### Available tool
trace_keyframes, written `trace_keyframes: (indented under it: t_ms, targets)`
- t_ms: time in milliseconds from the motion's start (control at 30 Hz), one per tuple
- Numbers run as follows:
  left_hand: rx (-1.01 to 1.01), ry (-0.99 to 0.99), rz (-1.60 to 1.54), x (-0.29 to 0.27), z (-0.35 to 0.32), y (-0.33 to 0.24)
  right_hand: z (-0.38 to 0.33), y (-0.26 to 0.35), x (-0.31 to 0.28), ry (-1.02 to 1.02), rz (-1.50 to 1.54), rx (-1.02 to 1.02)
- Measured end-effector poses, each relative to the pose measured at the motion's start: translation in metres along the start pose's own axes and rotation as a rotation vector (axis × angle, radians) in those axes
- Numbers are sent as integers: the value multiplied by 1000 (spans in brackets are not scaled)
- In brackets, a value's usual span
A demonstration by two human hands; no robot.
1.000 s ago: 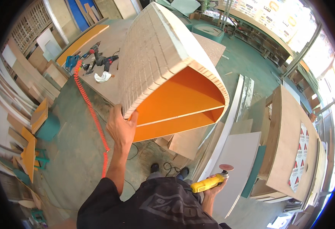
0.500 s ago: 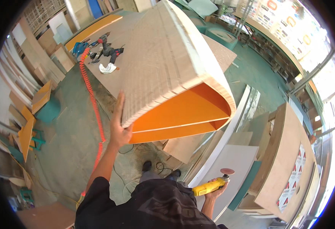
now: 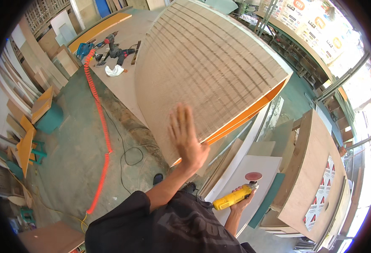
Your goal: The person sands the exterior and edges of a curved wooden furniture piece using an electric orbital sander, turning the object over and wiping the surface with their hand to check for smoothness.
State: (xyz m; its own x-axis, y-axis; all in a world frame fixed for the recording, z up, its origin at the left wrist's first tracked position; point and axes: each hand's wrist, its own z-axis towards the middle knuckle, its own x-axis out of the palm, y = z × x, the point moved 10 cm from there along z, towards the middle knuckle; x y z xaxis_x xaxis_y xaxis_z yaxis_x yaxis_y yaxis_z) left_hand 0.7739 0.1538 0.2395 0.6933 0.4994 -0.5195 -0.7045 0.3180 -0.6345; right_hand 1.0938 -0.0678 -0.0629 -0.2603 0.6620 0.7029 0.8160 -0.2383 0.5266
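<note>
Left hand (image 3: 187, 141) was raised with fingers spread apart and flat, its palm toward the kerfed outer face of the curved panel (image 3: 206, 71), near that panel's lower edge; whether the palm actually touched the wood could not be told. That panel was a large bent shell, pale and ribbed with fine saw lines on the outside and orange along its inner edge, resting tilted on the worktop (image 3: 118, 80) and reaching out past its edge above the hand. Right hand (image 3: 241, 198) hung low at the person's side, well apart from the panel, with fingers closed around a yellow grinder (image 3: 234, 198) whose reddish disc (image 3: 253, 176) faced up. On the far part of the worktop lay drills (image 3: 113, 48) and a white rag (image 3: 113, 71), and an orange coiled hose (image 3: 99, 109) ran from there down across the green floor (image 3: 75, 160). Boards (image 3: 21, 97) leaned at the left, and a plywood cabinet (image 3: 316, 177) stood at the right.
</note>
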Motion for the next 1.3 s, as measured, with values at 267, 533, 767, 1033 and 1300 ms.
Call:
trace_keyframes:
  t_ms: [267, 533, 767, 1033, 1300]
  targets:
    - [51, 86, -3, 43, -5, -40, -33, -15, -35, 27, 13, -2]
    - [-7, 24, -441, -41, 174, 110, -81, -40, -48, -50, -59, -210]
    - [130, 198, -755, -20, 441, 139, -158, -61, -8, -166, -42, -572]
    - [250, 717, -899, 115, 500, 71, -289, -148, 71, -389, 82, -868]
    - [210, 894, -1181, 179, 504, 55, -353, -231, 50, -472, 187, -895]
